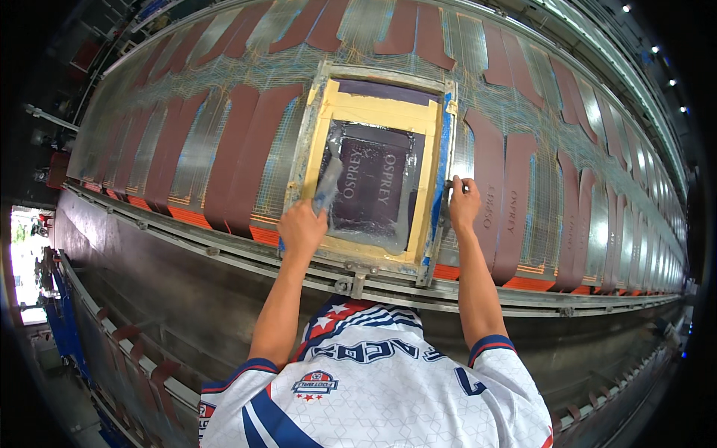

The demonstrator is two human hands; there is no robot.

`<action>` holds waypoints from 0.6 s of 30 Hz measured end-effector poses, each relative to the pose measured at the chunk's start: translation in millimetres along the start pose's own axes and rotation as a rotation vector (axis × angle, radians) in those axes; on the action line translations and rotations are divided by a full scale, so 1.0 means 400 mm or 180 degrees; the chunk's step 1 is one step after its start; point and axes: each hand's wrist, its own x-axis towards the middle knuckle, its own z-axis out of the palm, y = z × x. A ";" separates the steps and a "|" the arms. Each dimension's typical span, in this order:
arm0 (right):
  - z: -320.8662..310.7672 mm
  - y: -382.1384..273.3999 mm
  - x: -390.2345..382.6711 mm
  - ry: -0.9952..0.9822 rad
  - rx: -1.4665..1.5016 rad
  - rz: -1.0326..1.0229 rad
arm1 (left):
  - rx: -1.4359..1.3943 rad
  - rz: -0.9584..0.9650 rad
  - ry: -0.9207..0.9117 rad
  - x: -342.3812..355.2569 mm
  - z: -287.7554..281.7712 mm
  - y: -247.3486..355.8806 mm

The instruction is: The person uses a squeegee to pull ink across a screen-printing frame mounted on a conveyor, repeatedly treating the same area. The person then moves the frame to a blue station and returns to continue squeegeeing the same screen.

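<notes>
A screen-printing frame [305,134] lies over the long printing table in front of me. Yellow tape borders its dark mesh window [370,178], which carries pale lettering and wet, glossy ink along its edges. My left hand [302,230] is closed round a squeegee [328,183] smeared with greyish ink. The squeegee leans along the left side of the mesh, its far end touching the inked area. At the frame's right edge, beside a strip of blue tape [441,160], my right hand [464,203] is closed on a small dark handle [451,184], mostly covered by the fingers.
Maroon cut pieces [231,157] lie in rows on the table on both sides of the frame. Those to the right [515,201] bear printed lettering. A metal rail [224,254] with bolts runs along the table's near edge. Another rail with hanging maroon pieces [160,381] stands behind me.
</notes>
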 end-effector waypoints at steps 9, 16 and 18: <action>0.030 -0.009 -0.010 0.0009 -0.0151 0.0119 | 0.0219 -0.0253 -0.0394 -0.007 0.016 0.058; -0.014 -0.101 0.020 -0.0932 -0.0655 0.0636 | -0.0009 0.0171 -0.0357 0.206 0.023 0.059; 0.007 -0.078 0.031 -0.0916 -0.0303 0.0291 | 0.0115 0.0192 -0.0110 0.317 0.032 0.066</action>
